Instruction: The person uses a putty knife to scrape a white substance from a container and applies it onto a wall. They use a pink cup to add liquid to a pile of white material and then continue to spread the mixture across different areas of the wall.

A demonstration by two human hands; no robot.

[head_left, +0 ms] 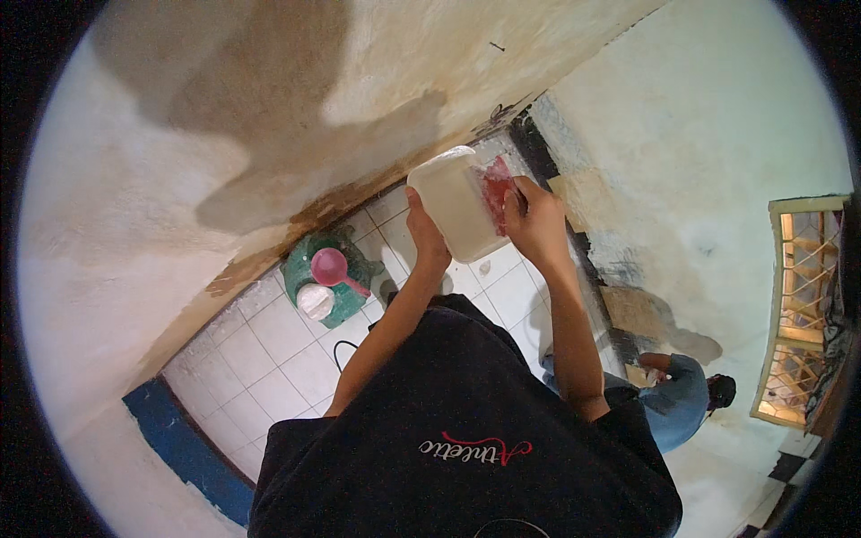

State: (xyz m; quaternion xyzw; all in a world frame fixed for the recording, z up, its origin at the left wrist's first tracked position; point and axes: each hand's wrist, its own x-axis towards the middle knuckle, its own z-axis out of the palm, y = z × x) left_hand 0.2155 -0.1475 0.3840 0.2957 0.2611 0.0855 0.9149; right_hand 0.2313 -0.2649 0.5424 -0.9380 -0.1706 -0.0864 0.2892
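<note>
My left hand (427, 231) grips the near left side of a cream plastic tub (453, 202), its thumb along the rim. The tub is held tilted over the floor, with a whitish smear on its far edge. In my right hand (540, 224) is a red putty scraper (496, 193), flat and smudged with white. The fingers close round its right side, and its blade lies by the tub's right rim. I cannot tell whether the scraper touches the tub.
On the white tiled floor (291, 345) at the left lies a green plastic sack (345, 309), with a pink dipper (329, 265) and a white round container (315, 302) on it. A stained wall (269, 134) rises ahead. A co-worker (677, 408) crouches by the right wall, below a barred window (796, 314).
</note>
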